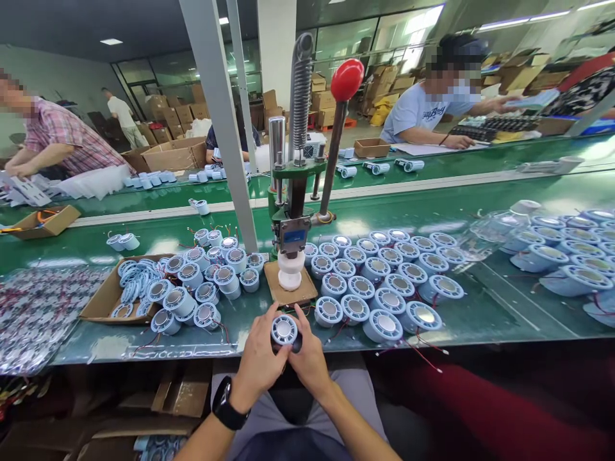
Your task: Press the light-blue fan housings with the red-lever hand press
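Note:
Between both hands, a light blue round part (pixel 284 330) with a silver centre faces up at the table's front edge. My left hand (pixel 262 352), with a black watch on its wrist, has its fingers round the part's left side. Against its right side are the fingers of my right hand (pixel 307 352). Just beyond the hands stands a hand press (pixel 294 234) with a red-knobbed lever. Its white round tool (pixel 290 272) is over a brown board (pixel 276 288). Similar blue parts (pixel 360 288) stand in rows to the right, and more (pixel 179 299) cluster to the left.
A cardboard box (pixel 100 298) of blue rings is at the left, beside wrapped small parts (pixel 38 314). A grey post (pixel 221 115) rises behind the press. Clear plastic (pixel 490 234) lies at the right. Other people work across the green table (pixel 192 221).

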Demonstrator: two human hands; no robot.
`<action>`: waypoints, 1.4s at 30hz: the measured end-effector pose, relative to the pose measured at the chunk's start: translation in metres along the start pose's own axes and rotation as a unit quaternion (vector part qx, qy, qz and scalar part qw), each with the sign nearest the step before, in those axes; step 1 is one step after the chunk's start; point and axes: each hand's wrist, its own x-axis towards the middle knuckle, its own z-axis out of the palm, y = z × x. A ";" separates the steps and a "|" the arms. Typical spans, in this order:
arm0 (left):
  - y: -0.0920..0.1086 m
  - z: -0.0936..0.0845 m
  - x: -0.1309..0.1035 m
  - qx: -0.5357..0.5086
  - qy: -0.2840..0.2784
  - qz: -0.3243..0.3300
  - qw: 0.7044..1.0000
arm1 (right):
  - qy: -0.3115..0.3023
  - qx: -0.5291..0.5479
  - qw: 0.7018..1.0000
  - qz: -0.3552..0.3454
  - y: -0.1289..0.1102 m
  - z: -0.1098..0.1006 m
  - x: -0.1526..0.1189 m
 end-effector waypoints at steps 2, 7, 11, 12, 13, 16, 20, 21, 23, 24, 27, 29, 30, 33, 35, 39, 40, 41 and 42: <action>0.001 -0.003 -0.001 -0.011 -0.011 0.012 1.000 | -0.007 -0.006 1.000 -0.001 0.000 0.000 0.000; -0.003 -0.004 -0.001 -0.023 -0.030 0.013 0.999 | -0.037 -0.033 0.999 -0.012 0.000 -0.003 0.001; -0.014 0.011 -0.004 -0.053 -0.012 -0.002 0.999 | -0.102 -0.081 0.990 -0.045 -0.001 -0.014 0.007; -0.016 0.016 -0.005 -0.057 -0.005 -0.003 0.998 | -0.127 -0.093 0.986 -0.052 -0.002 -0.017 0.010; -0.019 0.021 -0.006 -0.058 0.004 -0.003 0.998 | -0.149 -0.103 0.982 -0.059 -0.002 -0.020 0.012; -0.022 0.035 -0.010 -0.061 0.030 -0.010 0.998 | -0.165 -0.117 0.976 -0.080 -0.002 -0.024 0.015; -0.027 0.041 -0.013 -0.052 0.044 -0.013 0.998 | -0.094 -0.116 0.986 -0.076 0.001 -0.013 0.009; -0.029 0.040 -0.013 -0.048 0.050 -0.013 0.998 | -0.076 -0.119 0.987 -0.071 0.001 -0.009 0.008; -0.034 0.033 -0.012 -0.040 0.057 -0.016 0.997 | -0.059 -0.133 0.987 -0.070 0.000 0.001 0.007; -0.037 0.028 -0.011 -0.037 0.055 -0.019 0.998 | -0.059 -0.142 0.985 -0.074 -0.002 0.006 0.008; -0.040 0.008 -0.007 -0.036 0.025 -0.039 0.998 | -0.074 -0.155 0.981 -0.088 -0.006 0.017 0.012; -0.038 -0.004 -0.004 -0.038 -0.003 -0.055 0.998 | -0.084 -0.158 0.980 -0.091 -0.008 0.021 0.015; -0.037 -0.008 -0.003 -0.039 -0.014 -0.062 0.997 | -0.087 -0.160 0.979 -0.093 -0.008 0.022 0.015; -0.033 -0.012 -0.003 -0.046 -0.017 -0.076 0.996 | -0.086 -0.169 0.976 -0.111 -0.008 0.022 0.015; -0.031 -0.010 -0.005 -0.052 -0.003 -0.083 0.995 | -0.079 -0.174 0.973 -0.125 -0.007 0.021 0.015; -0.026 -0.007 -0.008 -0.071 0.007 -0.102 0.992 | -0.074 -0.181 0.969 -0.148 -0.008 0.018 0.015; -0.025 -0.006 -0.009 -0.074 0.000 -0.108 0.991 | -0.073 -0.182 0.968 -0.155 -0.008 0.017 0.016; -0.023 -0.005 -0.009 -0.075 -0.006 -0.113 0.991 | -0.070 -0.182 0.967 -0.163 -0.009 0.017 0.016; -0.022 -0.004 -0.010 -0.073 -0.009 -0.119 0.990 | -0.066 -0.181 0.966 -0.170 -0.010 0.016 0.016</action>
